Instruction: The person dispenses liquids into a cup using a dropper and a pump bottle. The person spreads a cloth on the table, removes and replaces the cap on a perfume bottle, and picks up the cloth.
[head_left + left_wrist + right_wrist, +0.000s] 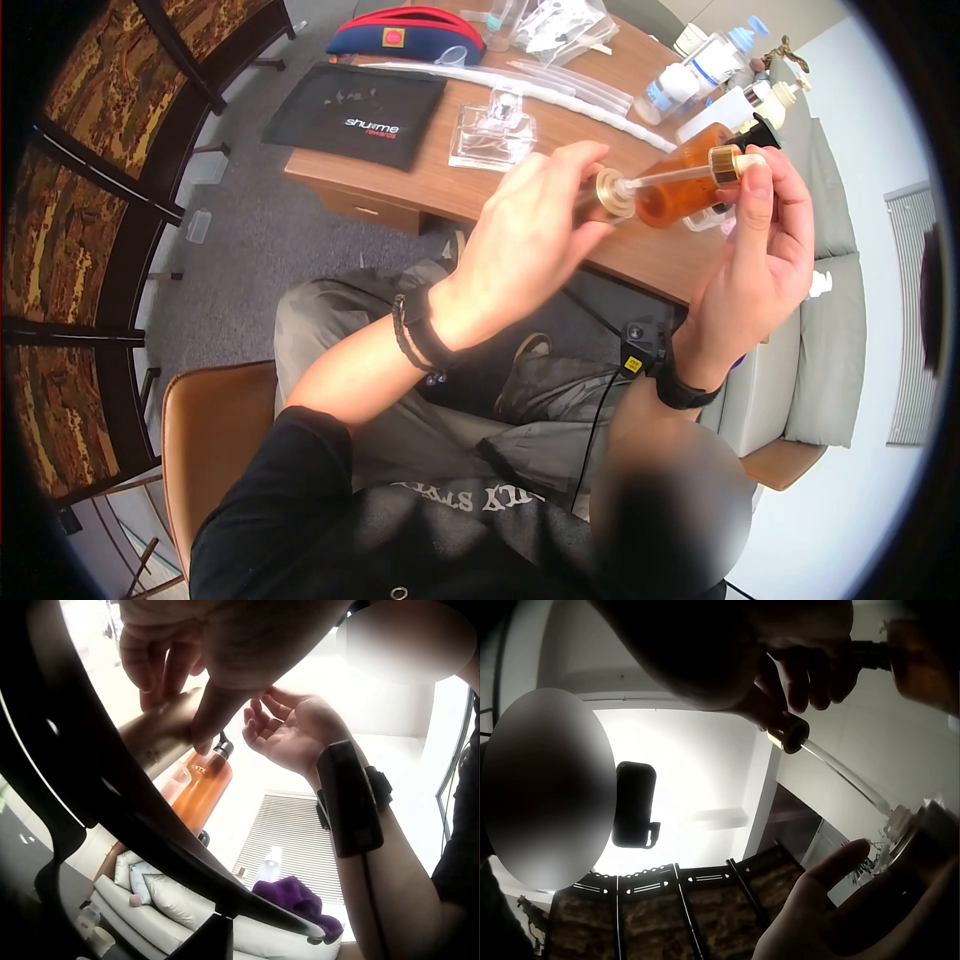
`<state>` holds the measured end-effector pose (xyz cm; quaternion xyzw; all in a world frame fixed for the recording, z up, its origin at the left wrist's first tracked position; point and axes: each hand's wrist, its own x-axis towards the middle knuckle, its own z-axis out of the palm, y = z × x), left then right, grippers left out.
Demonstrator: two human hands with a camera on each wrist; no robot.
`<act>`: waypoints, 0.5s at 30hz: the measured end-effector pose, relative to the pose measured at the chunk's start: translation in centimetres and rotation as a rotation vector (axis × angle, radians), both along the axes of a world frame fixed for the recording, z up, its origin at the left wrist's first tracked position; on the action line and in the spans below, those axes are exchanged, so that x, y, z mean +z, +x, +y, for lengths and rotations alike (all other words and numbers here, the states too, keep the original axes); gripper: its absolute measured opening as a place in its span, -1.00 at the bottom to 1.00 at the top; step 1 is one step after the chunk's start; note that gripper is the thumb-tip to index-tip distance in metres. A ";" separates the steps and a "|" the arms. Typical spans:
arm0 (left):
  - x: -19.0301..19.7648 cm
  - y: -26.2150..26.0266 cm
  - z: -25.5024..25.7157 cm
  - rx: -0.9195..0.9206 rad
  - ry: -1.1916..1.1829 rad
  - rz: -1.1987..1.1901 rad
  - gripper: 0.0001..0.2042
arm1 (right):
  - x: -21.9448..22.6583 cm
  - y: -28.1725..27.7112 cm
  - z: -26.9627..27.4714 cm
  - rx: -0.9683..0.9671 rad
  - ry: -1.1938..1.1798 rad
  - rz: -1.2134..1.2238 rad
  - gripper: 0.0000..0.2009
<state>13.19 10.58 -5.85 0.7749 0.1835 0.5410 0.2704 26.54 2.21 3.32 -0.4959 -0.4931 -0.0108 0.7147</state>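
My left hand grips a small cosmetic bottle, its gold-collared mouth turned toward my right hand. The bottle's body mostly hides behind my fingers in the head view; a pale side of the bottle shows in the left wrist view. My right hand pinches a dropper by its pale bulb, below which is a gold collar. The clear glass pipette slants to the bottle mouth, its tip right at the opening. An amber bottle with a black top stands behind both hands.
On the wooden table lie a black pouch, a clear glass perfume bottle, a red and blue case, and a long white strip. Pump bottles crowd the far right. A cable hangs below my right wrist.
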 end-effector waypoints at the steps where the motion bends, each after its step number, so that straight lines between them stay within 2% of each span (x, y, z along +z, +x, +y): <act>1: 0.0 0.0 0.0 -0.001 0.001 0.000 -0.29 | 0.0 0.0 0.0 -0.001 0.001 0.000 -0.85; 10: 0.3 -0.2 0.0 0.021 -0.032 0.012 -0.30 | 0.1 0.7 -0.4 -0.095 0.057 0.022 -0.83; 13: 0.2 -0.2 0.1 0.054 -0.049 0.028 -0.30 | -0.1 1.5 -0.6 -0.130 0.036 0.033 -0.84; 15: -0.1 -0.1 0.4 0.106 -0.025 0.037 -0.30 | -0.2 1.8 -0.6 -0.166 -0.077 -0.006 -0.84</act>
